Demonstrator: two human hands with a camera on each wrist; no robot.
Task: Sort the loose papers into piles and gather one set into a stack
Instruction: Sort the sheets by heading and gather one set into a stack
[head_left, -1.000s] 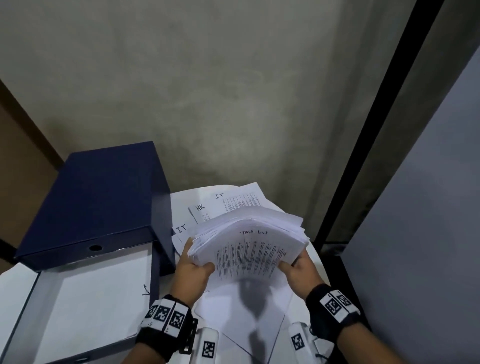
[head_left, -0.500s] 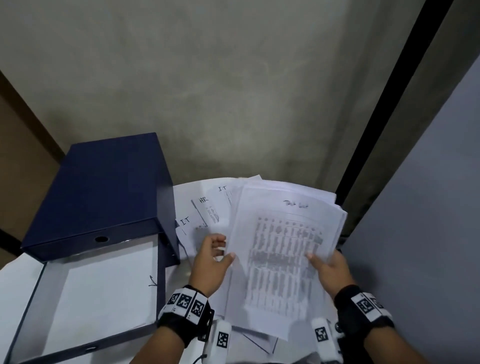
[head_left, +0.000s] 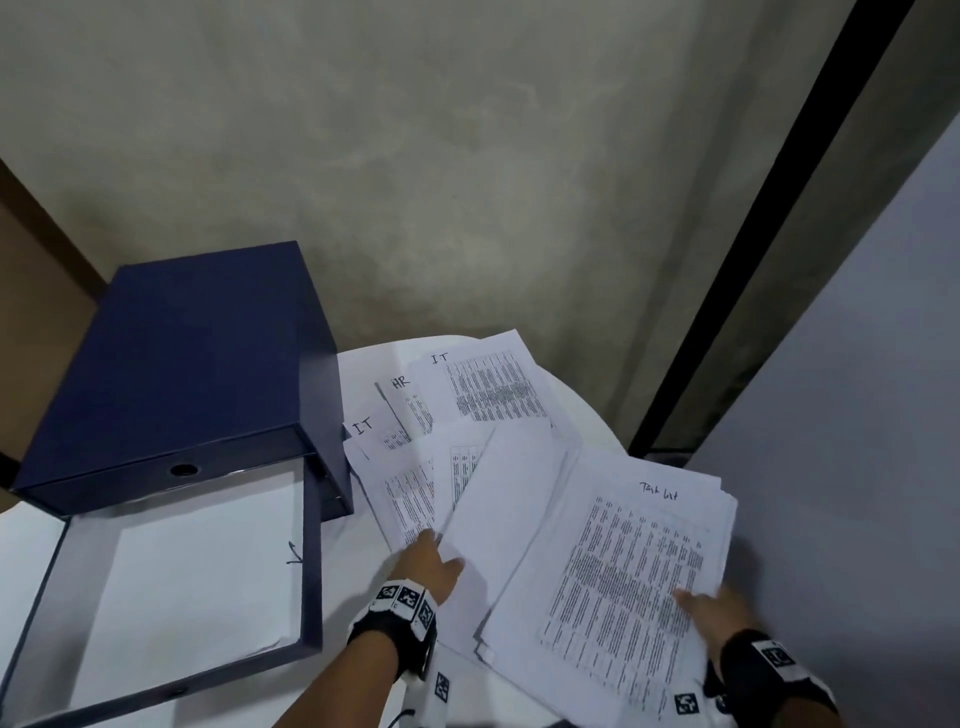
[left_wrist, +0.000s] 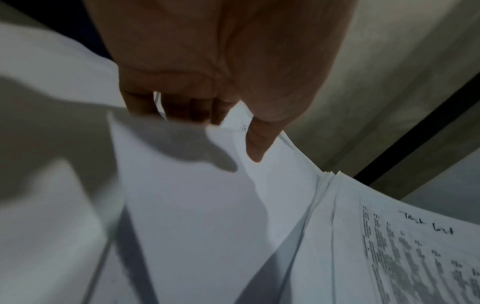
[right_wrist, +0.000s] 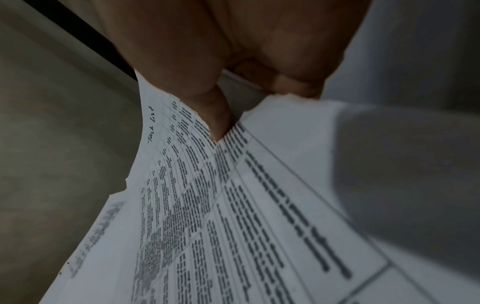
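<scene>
Inside, the open blue box file (head_left: 311, 571) holds white sheets (head_left: 202, 571).

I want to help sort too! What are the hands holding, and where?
Right hand grips the "Task list" stack at its near right edge. Left hand pinches a blank sheet at its near corner.
</scene>
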